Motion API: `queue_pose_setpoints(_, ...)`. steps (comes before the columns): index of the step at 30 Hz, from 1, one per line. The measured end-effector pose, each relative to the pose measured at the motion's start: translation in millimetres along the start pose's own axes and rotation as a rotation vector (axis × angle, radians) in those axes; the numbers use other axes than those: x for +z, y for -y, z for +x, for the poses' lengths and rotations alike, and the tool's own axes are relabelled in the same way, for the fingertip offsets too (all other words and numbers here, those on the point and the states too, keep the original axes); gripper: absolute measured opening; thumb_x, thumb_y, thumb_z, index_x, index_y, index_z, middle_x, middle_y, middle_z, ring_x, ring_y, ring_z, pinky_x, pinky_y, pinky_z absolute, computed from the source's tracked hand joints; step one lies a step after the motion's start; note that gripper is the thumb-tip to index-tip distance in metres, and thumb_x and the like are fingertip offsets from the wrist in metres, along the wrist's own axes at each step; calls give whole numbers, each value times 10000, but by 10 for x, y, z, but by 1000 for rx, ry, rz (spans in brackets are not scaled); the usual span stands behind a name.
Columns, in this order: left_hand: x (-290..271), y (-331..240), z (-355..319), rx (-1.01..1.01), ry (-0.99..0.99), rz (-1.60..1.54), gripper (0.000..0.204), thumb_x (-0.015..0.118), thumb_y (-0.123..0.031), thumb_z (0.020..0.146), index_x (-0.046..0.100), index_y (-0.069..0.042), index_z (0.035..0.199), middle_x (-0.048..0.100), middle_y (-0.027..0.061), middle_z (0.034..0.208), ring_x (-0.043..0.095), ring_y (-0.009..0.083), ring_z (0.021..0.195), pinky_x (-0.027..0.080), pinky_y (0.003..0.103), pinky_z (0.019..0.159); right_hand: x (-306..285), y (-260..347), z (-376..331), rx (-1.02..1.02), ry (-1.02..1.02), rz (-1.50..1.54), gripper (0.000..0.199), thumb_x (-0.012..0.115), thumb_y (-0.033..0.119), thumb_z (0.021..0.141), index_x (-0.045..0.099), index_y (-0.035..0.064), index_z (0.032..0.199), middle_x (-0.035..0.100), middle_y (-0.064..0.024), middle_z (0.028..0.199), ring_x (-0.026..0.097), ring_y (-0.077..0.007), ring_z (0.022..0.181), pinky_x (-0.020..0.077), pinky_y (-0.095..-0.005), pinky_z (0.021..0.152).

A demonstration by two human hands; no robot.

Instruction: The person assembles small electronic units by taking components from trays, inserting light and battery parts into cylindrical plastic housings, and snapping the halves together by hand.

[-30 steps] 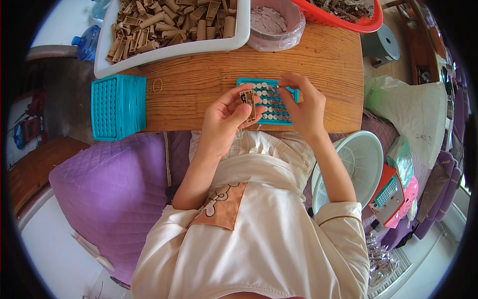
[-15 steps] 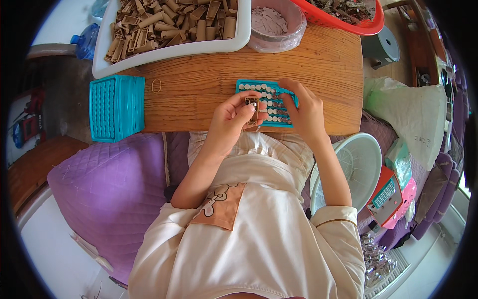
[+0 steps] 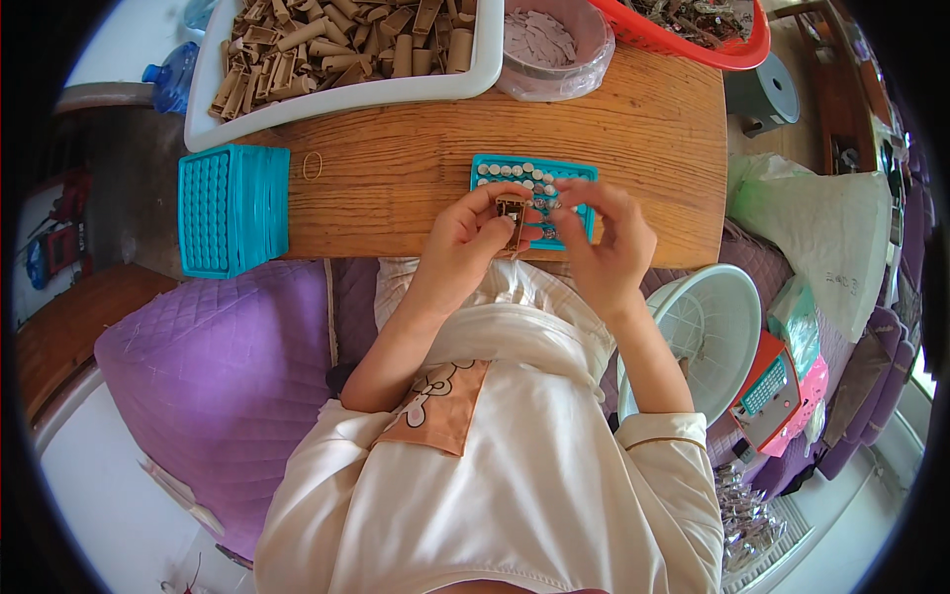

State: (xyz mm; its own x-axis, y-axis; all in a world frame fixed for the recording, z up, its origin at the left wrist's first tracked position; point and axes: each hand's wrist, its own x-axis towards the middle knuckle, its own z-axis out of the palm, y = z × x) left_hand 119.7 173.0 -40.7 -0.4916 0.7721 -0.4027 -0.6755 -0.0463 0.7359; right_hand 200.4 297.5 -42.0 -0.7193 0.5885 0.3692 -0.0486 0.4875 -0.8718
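Note:
In my left hand [image 3: 463,236] is a small brown rectangular casing [image 3: 513,205], held upright between thumb and fingers, with dark and metallic parts inside its open face. My right hand [image 3: 614,247] is just right of it, thumb and index finger pinched together over the teal tray [image 3: 584,170]. Whatever is between those fingertips is too small to make out. Rows of small round white and silvery pieces [image 3: 526,170] sit in the tray, whose near part is partly hidden by my hands.
A white tub [image 3: 346,111] of brown casings stands far left, beside a plastic-lined bowl [image 3: 554,84] of pale flat pieces. A red basket [image 3: 693,51] holds metal parts. Stacked teal trays [image 3: 259,213] and a rubber band [image 3: 313,165] lie left. A pale basin [image 3: 737,297] stands right.
My right hand has moved slightly nearer me, and its fingers have drawn together over the tray. The casing in my left hand has tilted a little and shifted slightly right.

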Motion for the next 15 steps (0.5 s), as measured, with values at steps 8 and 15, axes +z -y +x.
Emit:
queue_pose_setpoints(8,20,98,15,71,-7,26,238,431,-50,843,473,13,1068,541,42,839,552,95,758,469,219,685,21,-13,-28,-276,229,-149,159,588,-20,695,554,41,838,600,-104,828,599,-220,756,491,-300,613)
queue_pose_setpoints(15,-104,54,55,-9,-54,-20,210,431,-99,840,494,-18,1024,567,68,883,577,137,776,477,249,689,-233,-187,44,112,275,-259,231,587,48,718,557,60,946,600,-104,834,580,-259,735,470,-317,611)
